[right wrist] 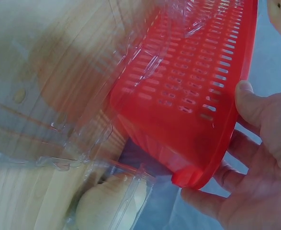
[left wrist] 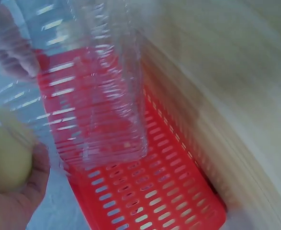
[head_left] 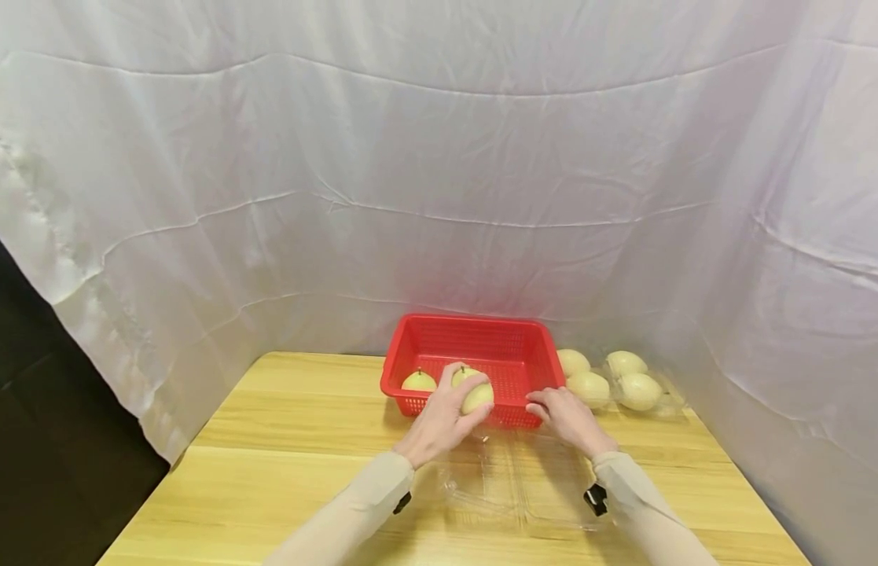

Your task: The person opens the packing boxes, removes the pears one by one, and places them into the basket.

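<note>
My left hand (head_left: 439, 420) grips a yellow-green pear (head_left: 476, 398) at the front rim of the red plastic basket (head_left: 446, 326). In the left wrist view, fingers and thumb curve around that pear (left wrist: 6, 155). Another pear (head_left: 419, 381) lies inside the basket at its left. My right hand (head_left: 569, 417) is at the basket's front right corner; the right wrist view has its thumb (right wrist: 248, 103) over the rim and its fingers behind it. Below both hands, a clear plastic clamshell box (head_left: 519, 487) lies opened out on the table.
Right of the basket, several pale pears (head_left: 638, 391) sit in clear plastic packaging (head_left: 670, 402). The wooden table (head_left: 269, 456) reaches back to a grey-white cloth curtain (head_left: 439, 196), which also hangs along the right side. A black surface (head_left: 42, 409) shows at far left.
</note>
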The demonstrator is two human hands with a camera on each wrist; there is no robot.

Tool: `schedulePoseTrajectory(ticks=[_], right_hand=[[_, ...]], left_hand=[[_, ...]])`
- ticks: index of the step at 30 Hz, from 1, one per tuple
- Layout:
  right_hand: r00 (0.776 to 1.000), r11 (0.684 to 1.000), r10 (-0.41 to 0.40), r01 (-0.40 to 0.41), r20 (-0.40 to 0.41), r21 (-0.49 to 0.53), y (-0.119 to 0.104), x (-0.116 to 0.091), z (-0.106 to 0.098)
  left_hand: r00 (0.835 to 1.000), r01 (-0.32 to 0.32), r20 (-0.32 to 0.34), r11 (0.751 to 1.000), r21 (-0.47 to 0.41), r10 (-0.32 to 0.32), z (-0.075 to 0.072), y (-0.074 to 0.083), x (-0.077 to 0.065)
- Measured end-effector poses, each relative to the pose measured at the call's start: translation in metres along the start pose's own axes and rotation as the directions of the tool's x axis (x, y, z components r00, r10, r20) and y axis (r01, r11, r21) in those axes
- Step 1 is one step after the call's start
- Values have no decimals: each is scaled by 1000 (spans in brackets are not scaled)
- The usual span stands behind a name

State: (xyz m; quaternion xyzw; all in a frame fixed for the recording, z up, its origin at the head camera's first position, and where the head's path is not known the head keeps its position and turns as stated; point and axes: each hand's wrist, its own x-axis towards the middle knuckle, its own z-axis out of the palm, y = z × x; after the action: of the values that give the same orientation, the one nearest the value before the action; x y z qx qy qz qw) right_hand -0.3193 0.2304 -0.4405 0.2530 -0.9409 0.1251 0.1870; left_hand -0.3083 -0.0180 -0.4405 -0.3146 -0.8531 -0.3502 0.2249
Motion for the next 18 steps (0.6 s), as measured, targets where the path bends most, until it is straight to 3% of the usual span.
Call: schedulePoseTrajectory(ticks=[5, 9, 14, 18], right_hand=[[1000, 1000, -21, 21, 0, 4, 2, 0, 1], [999, 999, -41, 41, -15, 6, 3, 0, 1], [998, 998, -59, 60, -38, 21, 2, 0, 1], [997, 998, -55, 56, -53, 24, 2, 0, 2]], left_hand=[[994, 88, -54, 995, -34, -90, -2, -5, 11], [994, 84, -69, 996, 32, -82, 0, -16, 20], [1000, 24, 9, 979, 204, -27, 4, -30, 29], [994, 45, 88, 969, 242, -68, 6, -36, 40]])
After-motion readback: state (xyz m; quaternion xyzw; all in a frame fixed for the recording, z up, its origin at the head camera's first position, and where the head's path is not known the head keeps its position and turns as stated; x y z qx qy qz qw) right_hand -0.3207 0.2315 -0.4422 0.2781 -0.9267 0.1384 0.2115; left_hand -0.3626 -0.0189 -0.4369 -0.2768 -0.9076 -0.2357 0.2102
